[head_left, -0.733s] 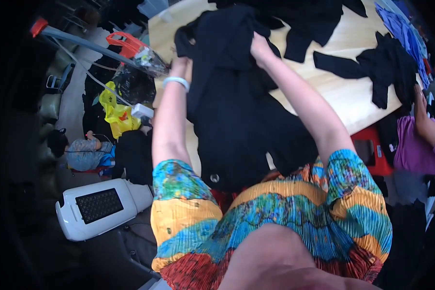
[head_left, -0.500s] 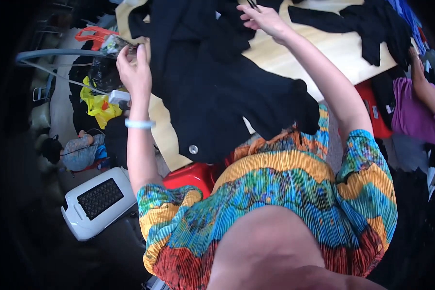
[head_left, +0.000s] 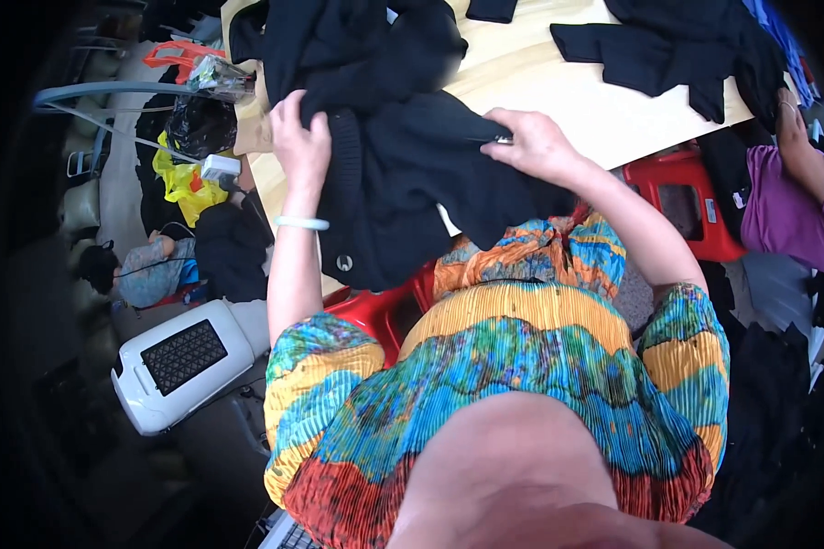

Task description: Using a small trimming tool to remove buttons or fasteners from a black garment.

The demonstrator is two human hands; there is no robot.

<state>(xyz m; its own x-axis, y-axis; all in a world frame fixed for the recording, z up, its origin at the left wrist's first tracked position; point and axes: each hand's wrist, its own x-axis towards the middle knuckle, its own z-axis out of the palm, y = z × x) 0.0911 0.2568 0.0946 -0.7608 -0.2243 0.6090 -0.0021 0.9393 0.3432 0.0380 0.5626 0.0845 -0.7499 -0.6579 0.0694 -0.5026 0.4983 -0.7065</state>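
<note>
A black knit garment [head_left: 403,183] with a ribbed band and a round metallic button lies over the table's front edge and hangs toward my lap. My left hand [head_left: 300,146], a pale bangle on its wrist, closes thumb and fingers at the garment's left edge, beside the ribbing. On the right, my right hand [head_left: 538,146] is closed low over the cloth. From its fingertips shows a bit of a slim dark tool [head_left: 501,140] with a metallic glint; its kind is hard to make out. More bunched black cloth [head_left: 366,55] lies beyond both hands.
Other black garments [head_left: 677,46] lie at the table's [head_left: 522,55] far right. Beside them is a person in purple [head_left: 787,201]. Red stools [head_left: 696,206] stand under the table. Leftward are a grey curved bar [head_left: 119,89], a yellow bag [head_left: 188,188], another person [head_left: 151,270] and a white appliance [head_left: 183,361].
My right hand has come down from the far side of the table toward me. My left hand has moved slightly right and nearer, onto the garment's edge. The cloth has shifted and folded.
</note>
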